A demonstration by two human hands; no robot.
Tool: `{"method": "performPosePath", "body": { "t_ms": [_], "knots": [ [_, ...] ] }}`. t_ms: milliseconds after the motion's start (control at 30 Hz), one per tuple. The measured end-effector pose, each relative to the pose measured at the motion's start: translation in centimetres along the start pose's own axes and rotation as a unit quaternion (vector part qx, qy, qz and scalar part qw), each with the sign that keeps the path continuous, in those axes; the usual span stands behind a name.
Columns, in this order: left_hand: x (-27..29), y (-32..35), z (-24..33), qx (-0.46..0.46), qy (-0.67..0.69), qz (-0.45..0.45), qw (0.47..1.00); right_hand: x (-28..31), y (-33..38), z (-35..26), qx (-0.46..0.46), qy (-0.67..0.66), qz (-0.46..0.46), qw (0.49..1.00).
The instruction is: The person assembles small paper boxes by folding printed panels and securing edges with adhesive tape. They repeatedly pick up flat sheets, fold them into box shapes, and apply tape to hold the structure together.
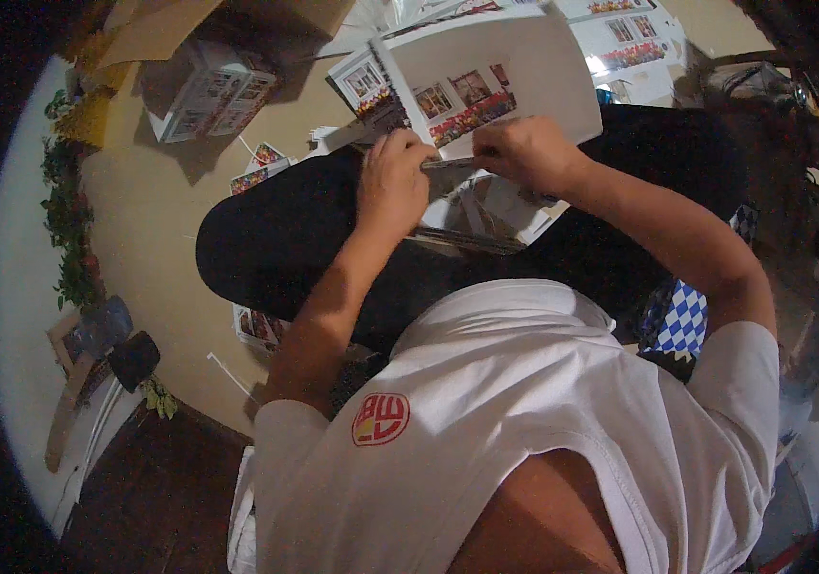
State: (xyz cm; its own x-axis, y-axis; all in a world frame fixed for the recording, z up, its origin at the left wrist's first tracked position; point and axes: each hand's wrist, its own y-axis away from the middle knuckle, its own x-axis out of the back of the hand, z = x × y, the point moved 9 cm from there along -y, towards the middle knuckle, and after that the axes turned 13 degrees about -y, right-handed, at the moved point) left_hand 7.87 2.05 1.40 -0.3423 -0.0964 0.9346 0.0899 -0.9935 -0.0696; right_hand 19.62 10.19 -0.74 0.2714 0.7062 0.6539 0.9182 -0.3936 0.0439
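Note:
My left hand (392, 182) and my right hand (524, 151) meet above my lap, both pinching a small thin grey strip (448, 164) between them. Just beyond the hands stands a large white printed sheet (505, 57) with small colourful pictures along its lower part. Under the hands, on my black trousers (295, 239), lies a stack of more white printed sheets (486, 215). I sit on the floor in a white shirt.
A white printed box (213, 91) lies on the beige floor (151, 201) at the upper left, below brown cardboard (156, 29). Loose printed cards (261, 163) lie near my left knee. More printed sheets (630, 38) spread at the upper right. A blue-and-white chequered cloth (682, 320) sits at my right.

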Motion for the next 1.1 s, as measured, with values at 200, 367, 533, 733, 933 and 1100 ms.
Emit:
{"method": "performPosePath", "body": {
  "t_ms": [200,367,533,733,933,1100],
  "knots": [
    [-0.9,1.4,-0.7,0.029,0.086,0.01,0.996,-1.7,0.4,0.0,-0.028,-0.031,-0.113,0.993],
    [-1.6,1.2,-1.8,0.093,0.098,-0.003,0.991,1.1,2.0,3.5,-0.096,-0.048,-0.184,0.977],
    [-2.4,1.1,-1.9,0.144,0.096,-0.039,0.984,3.2,3.4,5.6,-0.136,-0.012,-0.198,0.971],
    [-1.6,0.5,-1.3,0.134,-0.045,-0.029,0.99,2.4,3.3,5.3,-0.057,0.116,-0.201,0.971],
    [-1.6,0.2,-1.7,0.158,-0.065,-0.024,0.985,1.3,4.0,6.4,0.039,0.175,-0.286,0.941],
    [-1.8,0.3,-1.7,0.169,-0.063,-0.06,0.982,4.6,4.9,6.5,-0.16,0.052,-0.263,0.95]
  ]
}}
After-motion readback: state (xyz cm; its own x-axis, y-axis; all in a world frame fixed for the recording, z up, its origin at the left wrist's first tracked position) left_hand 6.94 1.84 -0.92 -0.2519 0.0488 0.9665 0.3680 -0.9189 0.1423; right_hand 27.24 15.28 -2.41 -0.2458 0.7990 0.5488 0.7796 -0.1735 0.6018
